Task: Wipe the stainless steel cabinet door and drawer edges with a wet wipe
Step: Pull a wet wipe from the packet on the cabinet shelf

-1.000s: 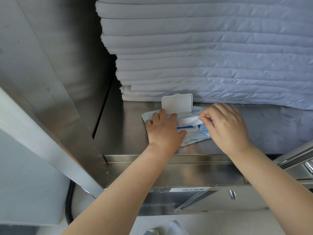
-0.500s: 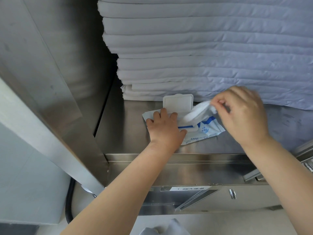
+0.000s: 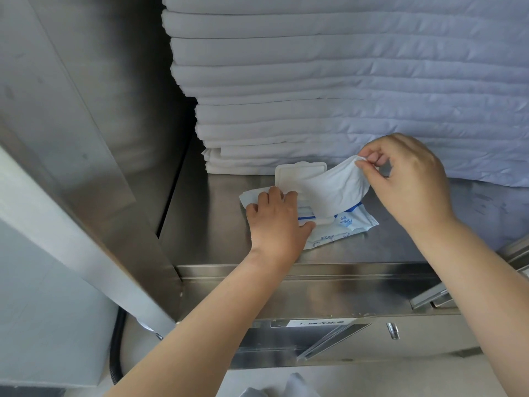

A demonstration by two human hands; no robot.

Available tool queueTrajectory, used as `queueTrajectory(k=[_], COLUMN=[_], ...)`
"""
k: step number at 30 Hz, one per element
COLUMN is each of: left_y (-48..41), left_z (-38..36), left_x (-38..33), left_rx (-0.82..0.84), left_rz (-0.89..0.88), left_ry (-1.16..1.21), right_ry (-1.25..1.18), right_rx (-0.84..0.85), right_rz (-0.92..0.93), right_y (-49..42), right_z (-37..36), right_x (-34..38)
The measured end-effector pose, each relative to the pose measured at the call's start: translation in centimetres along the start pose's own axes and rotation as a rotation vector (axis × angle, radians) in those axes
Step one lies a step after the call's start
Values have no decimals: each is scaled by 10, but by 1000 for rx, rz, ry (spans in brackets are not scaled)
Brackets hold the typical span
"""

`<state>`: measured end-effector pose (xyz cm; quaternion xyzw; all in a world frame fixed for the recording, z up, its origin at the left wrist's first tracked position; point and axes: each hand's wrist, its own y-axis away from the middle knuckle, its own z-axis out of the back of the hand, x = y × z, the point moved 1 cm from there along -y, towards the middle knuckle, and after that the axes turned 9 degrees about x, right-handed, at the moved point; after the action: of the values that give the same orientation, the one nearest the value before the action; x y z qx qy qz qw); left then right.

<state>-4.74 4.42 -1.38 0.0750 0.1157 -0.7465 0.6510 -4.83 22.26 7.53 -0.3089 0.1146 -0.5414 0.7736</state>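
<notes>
Stainless cabinet interior fills the view. A tall stack of folded white linen [image 3: 329,81] sits at the back, just beyond both sets of fingertips, on a brushed steel shelf [image 3: 206,247] w/ dull smears. The open cabinet door [image 3: 86,173] angles away well left of the left fingers, w/ pale wall & a black hose [image 3: 116,353] below it. Under the wrists runs the shelf's front lip, then a drawer front [image 3: 429,336] w/ a white label [image 3: 320,322] & a small latch [image 3: 392,330]. The wipe pack [image 3: 347,224], white w/ blue print, lies flat on the shelf. The left hand [image 3: 277,224] presses it down, fingers straight & close together, tips at the base of the flipped-up lid [image 3: 297,173]. The wet wipe [image 3: 332,190] is white, creased & partly out, stretched from the pack's slot beside the left thumb up to the right hand [image 3: 409,179]. Thumb & forefinger there pinch its top corner; the other fingers are curled.
</notes>
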Motion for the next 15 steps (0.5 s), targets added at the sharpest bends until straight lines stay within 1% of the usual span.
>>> queueTrajectory(k=[4, 7, 9, 12, 15], left_y=[2, 3, 0, -5, -5], left_z=[-1, -1, -1, -2, -5], left_x=[-1, -5, -10, -14, -13], left_rx=[-48, -92, -93, -69, -48], left_rz=[-60, -166, -226, -271, -271], left_ry=[55, 70, 74, 51, 62], right_ry=[8, 31, 30, 20, 79], right_rx=[33, 81, 116, 240, 441], right_rz=[-5, -15, -26, -35, -48], right_y=[-2, -1, 0, 5, 15], right_z=[-7, -19, -26, -36, -48], right_x=[1, 1, 0, -6, -12])
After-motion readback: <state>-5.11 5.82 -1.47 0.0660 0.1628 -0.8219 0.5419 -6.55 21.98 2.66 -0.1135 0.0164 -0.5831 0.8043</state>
